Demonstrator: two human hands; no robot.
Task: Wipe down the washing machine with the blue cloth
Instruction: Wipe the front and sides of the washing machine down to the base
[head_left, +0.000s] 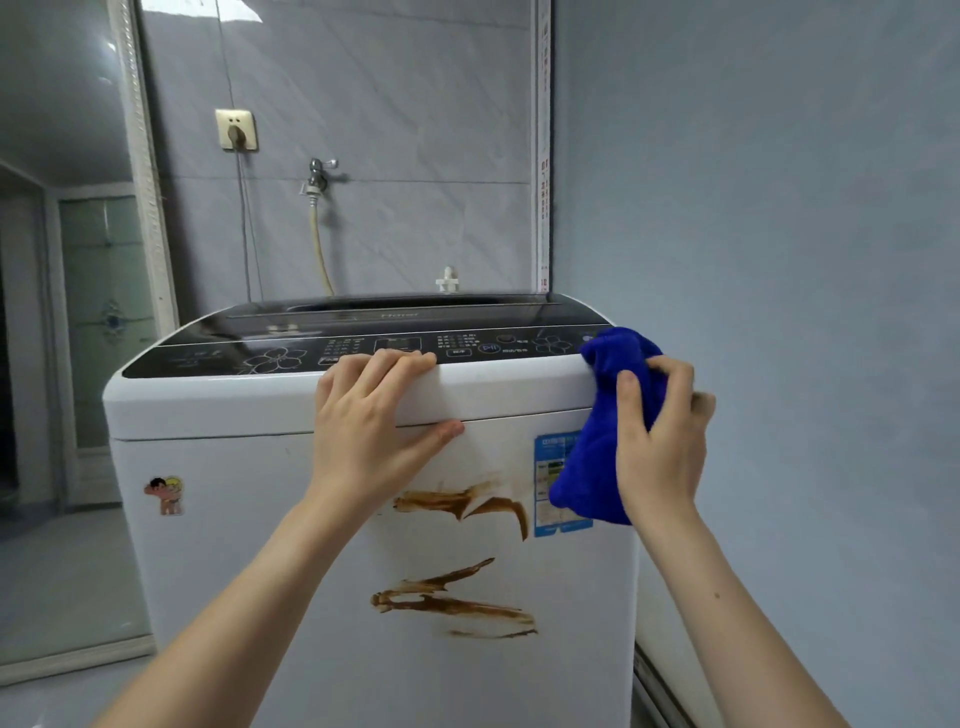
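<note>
The left hand (371, 415) lies open on the washer's (249, 519) front top edge. The right hand (657, 441) grips the cloth (597, 457) at the washer's upper right corner, over a label (550, 467). Brown smears (457, 603) streak the front.

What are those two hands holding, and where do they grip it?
The right hand clutches the blue cloth bunched around its middle. The left hand holds nothing, resting on the washing machine front edge.
</note>
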